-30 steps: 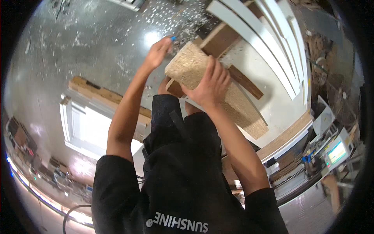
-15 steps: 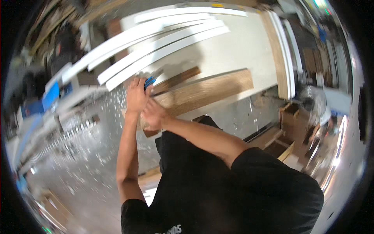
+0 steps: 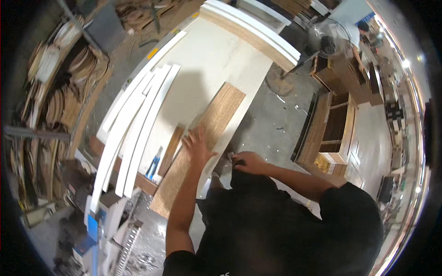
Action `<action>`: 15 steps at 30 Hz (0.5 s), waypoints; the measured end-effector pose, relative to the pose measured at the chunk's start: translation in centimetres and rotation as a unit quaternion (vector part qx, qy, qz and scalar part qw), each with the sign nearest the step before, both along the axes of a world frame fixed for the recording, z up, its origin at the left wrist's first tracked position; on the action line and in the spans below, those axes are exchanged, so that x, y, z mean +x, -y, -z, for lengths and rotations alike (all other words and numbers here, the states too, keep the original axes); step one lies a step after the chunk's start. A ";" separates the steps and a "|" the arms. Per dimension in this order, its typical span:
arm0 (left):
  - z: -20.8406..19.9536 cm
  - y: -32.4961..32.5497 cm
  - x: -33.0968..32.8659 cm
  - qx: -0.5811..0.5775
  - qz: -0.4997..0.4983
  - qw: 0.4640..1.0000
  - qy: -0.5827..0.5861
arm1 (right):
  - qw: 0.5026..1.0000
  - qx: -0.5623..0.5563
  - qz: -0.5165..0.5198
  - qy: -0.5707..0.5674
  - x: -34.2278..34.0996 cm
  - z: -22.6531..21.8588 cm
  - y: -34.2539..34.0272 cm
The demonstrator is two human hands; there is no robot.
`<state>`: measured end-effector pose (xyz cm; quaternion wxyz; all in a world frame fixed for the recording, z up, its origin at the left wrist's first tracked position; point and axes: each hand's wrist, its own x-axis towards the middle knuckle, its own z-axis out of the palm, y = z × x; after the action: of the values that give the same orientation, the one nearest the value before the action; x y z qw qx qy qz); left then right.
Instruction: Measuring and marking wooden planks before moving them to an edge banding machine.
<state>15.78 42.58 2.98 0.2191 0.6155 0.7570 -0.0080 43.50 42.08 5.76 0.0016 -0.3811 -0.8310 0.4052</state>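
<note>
A long wood-grain board (image 3: 223, 108) lies along the near edge of the pale worktable (image 3: 221, 53), its near end jutting past the table corner. My left hand (image 3: 196, 146) rests on that board, fingers spread and thumb out to the right. By the dark cloth over my leg is my right hand (image 3: 251, 163), its fingers curled in; whatever they may hold is hidden. A narrower brown strip (image 3: 172, 149) lies left of the board. Farther left, a blue-handled cutter (image 3: 154, 164) lies on the table, touched by neither hand.
Several long white strips (image 3: 149, 110) lie along the table's left side. More boards with white edges (image 3: 253, 23) are stacked at the far end. Beyond stand a fan (image 3: 327, 43) and another person (image 3: 357, 41). Wooden crates (image 3: 338, 124) are on the right, curved offcuts (image 3: 83, 60) on the left.
My view has swung round toward the right. Both hands were together at the board's near end, the blue cutter beside the left. Now the left is farther up the board and the right is off it.
</note>
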 end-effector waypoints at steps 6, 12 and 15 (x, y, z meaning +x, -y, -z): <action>2.4 0.6 0.4 0.043 -0.020 0.998 -0.032 | 0.920 -0.044 0.388 0.038 14.5 4.9 0.3; 0.5 -1.2 0.1 0.037 -0.046 0.998 0.000 | 0.848 -0.203 0.486 -0.045 12.0 5.8 0.5; -3.1 -3.7 -0.6 0.053 -0.079 0.993 0.063 | 0.853 -0.230 0.454 -0.117 9.1 6.0 -0.6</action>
<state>15.16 46.25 6.08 0.2335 0.5635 0.7875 0.0880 52.57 42.68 -0.20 0.1947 -0.6552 -0.4420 0.5809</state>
